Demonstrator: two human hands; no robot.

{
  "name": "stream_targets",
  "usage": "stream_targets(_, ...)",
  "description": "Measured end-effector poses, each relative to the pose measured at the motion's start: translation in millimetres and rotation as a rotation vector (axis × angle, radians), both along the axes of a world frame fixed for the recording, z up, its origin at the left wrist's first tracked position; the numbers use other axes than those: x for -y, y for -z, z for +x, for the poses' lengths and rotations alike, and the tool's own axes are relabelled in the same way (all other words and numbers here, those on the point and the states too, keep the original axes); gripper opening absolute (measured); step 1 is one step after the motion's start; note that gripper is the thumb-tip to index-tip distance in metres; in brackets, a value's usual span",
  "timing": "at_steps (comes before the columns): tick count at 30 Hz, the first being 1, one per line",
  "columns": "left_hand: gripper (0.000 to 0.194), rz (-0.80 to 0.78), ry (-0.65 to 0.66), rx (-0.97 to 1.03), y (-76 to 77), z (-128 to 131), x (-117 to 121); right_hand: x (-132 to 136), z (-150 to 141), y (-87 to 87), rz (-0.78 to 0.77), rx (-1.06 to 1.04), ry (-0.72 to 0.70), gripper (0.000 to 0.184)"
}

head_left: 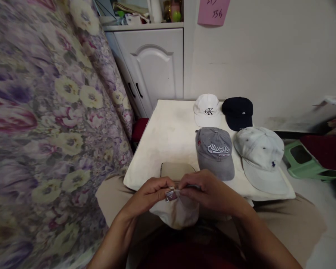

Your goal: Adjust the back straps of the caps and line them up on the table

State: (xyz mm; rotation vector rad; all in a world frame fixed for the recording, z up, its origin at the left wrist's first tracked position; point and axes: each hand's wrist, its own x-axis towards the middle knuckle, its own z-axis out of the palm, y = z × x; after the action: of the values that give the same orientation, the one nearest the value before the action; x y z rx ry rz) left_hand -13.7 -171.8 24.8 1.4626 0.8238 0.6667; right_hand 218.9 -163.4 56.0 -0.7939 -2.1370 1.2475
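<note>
While I watch remotely, the beige cap (184, 215) sits just below the grip. Left hand (154, 192) pinches it beside the small metal clasp (170, 195); right hand (203, 186) pinches the edge just opposite. I judge the cloth light, soft, not slippery, likely to fold; fingertip hold either side of the clasp seems best. Just beyond the grip, the brim (177, 170) looks stiffer. Farther, rightward: the grey cap (215, 164), on the table (168, 127).

Beige cap (187, 211) held btwn both hands (203, 186); sm. metal clasp (171, 195) showing, brim (176, 170) fwd.
</note>
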Motion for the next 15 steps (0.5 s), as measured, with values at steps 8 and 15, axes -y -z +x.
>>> stream_targets(8,0.022,0.002,0.021,-0.074,-3.3,4,0,-9,3,4.7,-0.052,0.036,-0.085,0.009)
stream_targets(15,0.025,0.035,0.065,-0.092,-8.5,8,0,-17,6,4.4,0.003,0.070,-0.164,0.010)
